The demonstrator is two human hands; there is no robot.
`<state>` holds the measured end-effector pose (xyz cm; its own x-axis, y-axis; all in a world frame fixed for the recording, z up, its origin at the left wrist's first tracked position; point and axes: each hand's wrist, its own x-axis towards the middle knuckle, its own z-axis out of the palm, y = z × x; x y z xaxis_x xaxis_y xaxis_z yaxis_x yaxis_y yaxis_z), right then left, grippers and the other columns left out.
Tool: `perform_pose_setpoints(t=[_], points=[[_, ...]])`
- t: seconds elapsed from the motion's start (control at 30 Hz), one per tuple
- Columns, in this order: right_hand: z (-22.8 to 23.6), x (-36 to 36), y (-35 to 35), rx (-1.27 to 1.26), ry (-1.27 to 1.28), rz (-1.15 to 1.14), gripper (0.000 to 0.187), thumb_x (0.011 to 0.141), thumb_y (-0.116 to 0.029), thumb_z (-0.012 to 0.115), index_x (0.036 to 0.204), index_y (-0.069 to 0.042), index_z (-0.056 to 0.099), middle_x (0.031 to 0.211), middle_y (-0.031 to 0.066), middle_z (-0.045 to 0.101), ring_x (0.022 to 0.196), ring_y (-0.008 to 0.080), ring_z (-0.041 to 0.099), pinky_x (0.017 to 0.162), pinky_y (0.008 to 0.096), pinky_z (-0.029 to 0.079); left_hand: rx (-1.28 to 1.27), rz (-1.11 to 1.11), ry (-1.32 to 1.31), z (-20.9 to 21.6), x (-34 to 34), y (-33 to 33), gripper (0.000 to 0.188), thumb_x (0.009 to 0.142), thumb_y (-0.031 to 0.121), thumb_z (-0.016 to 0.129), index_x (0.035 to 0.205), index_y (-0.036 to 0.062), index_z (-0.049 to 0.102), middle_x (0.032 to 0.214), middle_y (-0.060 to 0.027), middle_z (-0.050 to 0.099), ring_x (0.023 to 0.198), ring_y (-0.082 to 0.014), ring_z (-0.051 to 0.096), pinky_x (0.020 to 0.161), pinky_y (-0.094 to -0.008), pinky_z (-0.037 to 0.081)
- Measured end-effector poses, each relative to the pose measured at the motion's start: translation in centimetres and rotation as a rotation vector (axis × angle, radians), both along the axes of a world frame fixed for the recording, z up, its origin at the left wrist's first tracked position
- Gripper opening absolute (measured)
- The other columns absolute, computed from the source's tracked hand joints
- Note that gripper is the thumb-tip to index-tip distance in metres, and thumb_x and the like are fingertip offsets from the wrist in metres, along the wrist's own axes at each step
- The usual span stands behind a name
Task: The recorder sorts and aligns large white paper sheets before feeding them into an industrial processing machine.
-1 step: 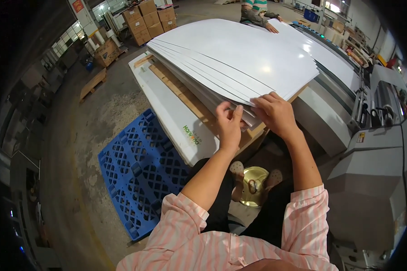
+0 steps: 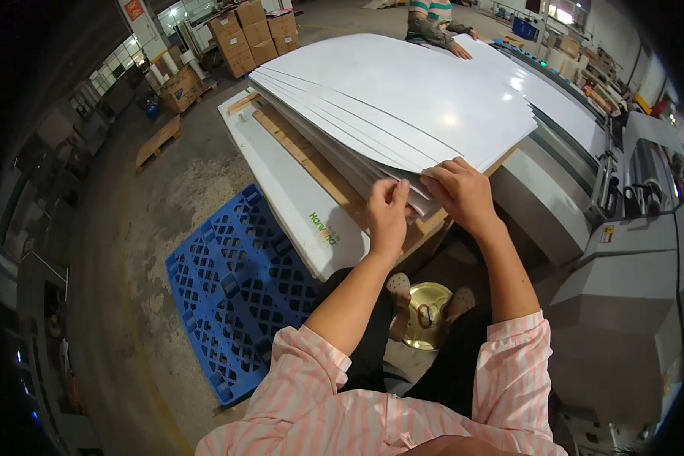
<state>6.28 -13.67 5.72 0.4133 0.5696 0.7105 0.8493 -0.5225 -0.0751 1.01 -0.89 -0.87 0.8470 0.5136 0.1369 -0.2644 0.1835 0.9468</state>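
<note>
A stack of large glossy white sheets lies in front of me, its upper sheets fanned into several steps along the left side. My right hand grips the near corner of the top sheets, fingers over the upper face and the thumb hidden beneath. Just left of that corner, my left hand is closed, thumb and fingertips drawn together beside the sheet edges. Whether a sheet edge is pinched there does not show. Under the fanned sheets, more sheet edges show above a wooden board.
A long white panel lies left of the stack, over a blue plastic pallet. Grey machinery stands at right. A round gold-coloured stool base sits between my feet. A co-worker's hand rests on far sheets; cartons stand behind.
My left hand's fingers, spread and blurred before, have drawn in toward the thumb. The right hand stays on the sheet corner. The view has shifted slightly.
</note>
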Motion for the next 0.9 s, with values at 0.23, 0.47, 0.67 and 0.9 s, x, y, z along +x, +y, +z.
perform_pose_setpoints(t=[0.23,0.47,0.67,0.9], points=[[1.2,1.3,0.8,0.667,0.352,-0.115,0.017,0.084,-0.021,0.061,0.085,-0.005,0.065,0.070,0.0100,0.061,0.064,0.0216,0.057,0.057,0.0308,0.044,0.039,-0.061,-0.010,-1.3,-0.2,-0.2,0.028,0.090,0.019,0.052,0.080,-0.0068,0.058,0.080,-0.0045,0.051,0.065,-0.0116,0.052,0.060,-0.0252,0.042],[-0.1,0.0,0.4,0.086,0.201,-0.037,0.013,0.080,-0.018,0.062,0.076,-0.007,0.064,0.069,0.0059,0.060,0.067,0.0242,0.056,0.057,0.0346,0.044,0.199,-0.033,-0.043,-1.7,-0.2,0.0,0.017,0.082,0.013,0.058,0.081,-0.0046,0.058,0.080,-0.0013,0.051,0.069,-0.0087,0.049,0.062,-0.0225,0.040],[-1.8,0.4,-0.1,-0.014,0.132,-0.065,0.014,0.081,-0.023,0.060,0.080,-0.009,0.065,0.076,0.0038,0.061,0.073,0.0240,0.055,0.061,0.0349,0.045,0.217,-0.015,-0.011,-2.5,0.3,-0.4,0.019,0.079,0.013,0.062,0.086,-0.0035,0.058,0.082,-0.0104,0.054,0.072,-0.0172,0.053,0.065,-0.0293,0.043],[1.0,-1.4,-0.1,0.000,0.022,0.142,0.017,0.079,-0.020,0.062,0.090,-0.008,0.066,0.089,0.0048,0.062,0.076,0.0234,0.056,0.064,0.0329,0.046,-0.091,-0.103,-0.055,-1.1,-0.3,-0.2,0.039,0.091,0.034,0.051,0.109,-0.0005,0.057,0.086,-0.0039,0.056,0.076,-0.0118,0.053,0.068,-0.0248,0.045]])
